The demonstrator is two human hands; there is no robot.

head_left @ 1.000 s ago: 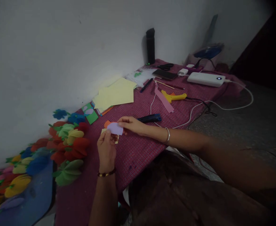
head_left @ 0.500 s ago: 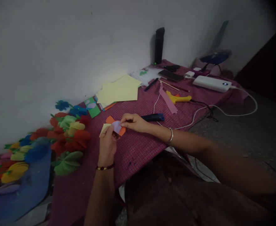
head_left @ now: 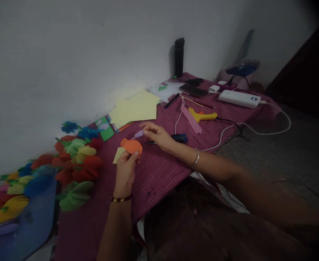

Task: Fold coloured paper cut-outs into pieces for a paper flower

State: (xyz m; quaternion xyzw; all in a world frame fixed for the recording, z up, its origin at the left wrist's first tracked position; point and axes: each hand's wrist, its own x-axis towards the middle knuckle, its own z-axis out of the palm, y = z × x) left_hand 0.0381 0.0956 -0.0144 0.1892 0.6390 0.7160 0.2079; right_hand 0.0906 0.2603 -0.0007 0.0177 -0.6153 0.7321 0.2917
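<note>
The disc (head_left: 133,146) is orange; the slip (head_left: 139,134) at its one o'clock, lilac. Sheets (head_left: 139,108) at twelve are pale yellow, the tool (head_left: 207,116) at two bright yellow, the strip (head_left: 191,119) pink. Surface (head_left: 162,170): finely checked maroon. Flowers (head_left: 90,168) at nine: red, green, yellow, blue.

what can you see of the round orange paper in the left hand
The orange paper looks thin, flat and matte, with a smoothly curved outline and a plain face. The left hand grips it at the near edge, thumb on top, over the checked cloth. Another orange bit shows past its far left edge; whether the two are joined can't be told. Its underside is hidden. The purple piece in the right hand is just beyond its far edge.
</note>
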